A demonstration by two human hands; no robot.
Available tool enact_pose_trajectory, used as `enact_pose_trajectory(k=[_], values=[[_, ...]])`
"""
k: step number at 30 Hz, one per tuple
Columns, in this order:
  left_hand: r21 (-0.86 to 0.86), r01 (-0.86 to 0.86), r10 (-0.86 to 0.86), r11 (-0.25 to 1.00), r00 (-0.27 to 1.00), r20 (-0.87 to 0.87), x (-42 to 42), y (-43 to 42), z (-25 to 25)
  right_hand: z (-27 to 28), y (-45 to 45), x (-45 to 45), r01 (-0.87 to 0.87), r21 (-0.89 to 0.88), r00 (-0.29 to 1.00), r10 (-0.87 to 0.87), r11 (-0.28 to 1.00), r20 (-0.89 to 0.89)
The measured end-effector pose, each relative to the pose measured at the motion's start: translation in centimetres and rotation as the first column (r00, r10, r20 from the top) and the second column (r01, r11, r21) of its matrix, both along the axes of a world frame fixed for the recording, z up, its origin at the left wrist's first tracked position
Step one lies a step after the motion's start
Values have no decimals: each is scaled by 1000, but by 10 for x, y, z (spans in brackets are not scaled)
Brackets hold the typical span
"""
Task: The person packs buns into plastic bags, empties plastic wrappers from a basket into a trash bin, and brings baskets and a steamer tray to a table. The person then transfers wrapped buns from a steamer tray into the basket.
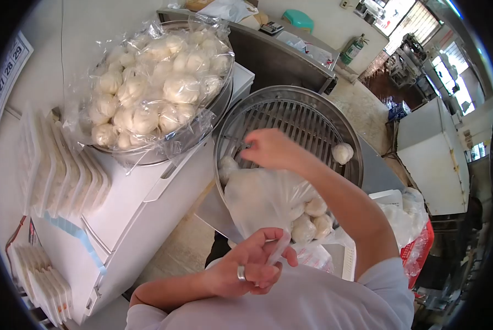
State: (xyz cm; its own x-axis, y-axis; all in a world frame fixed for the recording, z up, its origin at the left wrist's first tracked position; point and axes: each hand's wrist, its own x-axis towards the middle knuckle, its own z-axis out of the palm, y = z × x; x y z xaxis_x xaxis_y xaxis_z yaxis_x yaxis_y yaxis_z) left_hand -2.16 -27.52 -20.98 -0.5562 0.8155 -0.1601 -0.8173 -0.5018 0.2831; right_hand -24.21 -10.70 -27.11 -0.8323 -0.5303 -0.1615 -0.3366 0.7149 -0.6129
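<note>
In front of me stands a round metal steamer tray (356,165) with a slatted base. A clear plastic bag (252,192) of white buns (304,228) hangs over its near edge. Its gathered plastic is pinched in my left hand (252,267), which wears a ring and is close to my body. My right hand (274,149) is over the tray's left half, fingers curled together; what they hold, if anything, is hidden. One bun (342,153) sits at the tray's right side, and another pale bun (228,168) shows at its left rim, partly covered by the bag.
A large plastic-covered heap of buns (158,82) fills a round container at back left, on a white chest (142,214). White trays (65,165) lean at the left. A metal counter (268,52) stands behind, and a red basket (422,247) at the right.
</note>
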Motion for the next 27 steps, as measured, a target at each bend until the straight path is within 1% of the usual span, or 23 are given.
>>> enact_pose_trajectory(k=[1, 2, 4, 6, 7, 9, 10, 12, 14, 15, 16, 17, 18, 19, 20, 21, 22, 24, 25, 27], values=[[-39, 17, -18, 999, 999, -45, 0, 2, 2, -38, -16, -19, -118, 123, 992, 113, 985, 48], [-56, 18, -20, 998, 999, -45, 0, 3, 2, -74, -32, -30, -151, 181, 975, 117, 972, 188], [-84, 32, -36, 996, 998, -46, -1, 3, 3, -111, -56, -31, -319, 190, 898, 232, 928, 374], [-95, 7, -7, 995, 1000, 2, -3, 0, 2, -127, -67, -22, -265, 151, 937, 217, 952, 274], [-97, -4, 7, 995, 1000, 27, -4, 0, 1, -131, -64, -24, -201, 73, 950, 176, 977, 259], [-40, -7, 9, 999, 998, 68, -8, 1, -5, -131, -54, -26, -71, -92, 968, 91, 993, 235], [-14, -11, 13, 1000, 996, 90, -10, 2, -6, -126, -43, -31, 17, -126, 970, 14, 992, 242], [-3, -10, 10, 1000, 997, 77, -17, 6, -4, -104, -18, -54, 181, -195, 957, -128, 964, 259], [-11, -15, 16, 1000, 998, 57, -22, 7, -1, -61, 37, -76, 239, -223, 966, -208, 945, 155], [-23, -20, 21, 1000, 999, 43, -26, 6, -1, -50, 73, -90, 236, -233, 968, -209, 943, 136], [-35, -27, 28, 999, 999, 29, -28, 5, -1, -32, 110, -96, 256, -143, 967, -254, 956, 36], [-50, -41, 42, 998, 999, 10, -31, 5, -1, -13, 140, -92, 363, -17, 931, -363, 932, -38], [-65, -59, 59, 996, 998, -13, -33, 6, -1, -11, 170, -94, 375, 134, 922, -354, 917, -154], [-82, -79, 76, 994, 996, -35, -36, 7, -1, -15, 198, -94, 395, 277, 908, -325, 876, -265], [-74, -89, 86, 993, 996, -40, -39, 9, -1, -25, 223, -92, 320, 468, 924, -162, 824, -346], [-67, -98, 95, 993, 994, -45, -42, 12, -1, -40, 246, -89, 259, 643, 922, 13, 721, -386], [-62, -106, 103, 992, 993, -52, -45, 15, 0, -58, 267, -84, 152, 716, 946, 111, 682, -306], [-99, -112, 106, 989, 992, -61, -50, 21, 4, -89, 292, -74, -69, 824, 947, 298, 563, -124], [-121, -117, 110, 986, 992, -56, -51, 24, 6, -91, 289, -61, -78, 859, 941, 322, 506, -104], [-127, -136, 133, 983, 990, -37, -55, 28, 3, -74, 279, -29, -97, 915, 930, 363, 391, -56]])
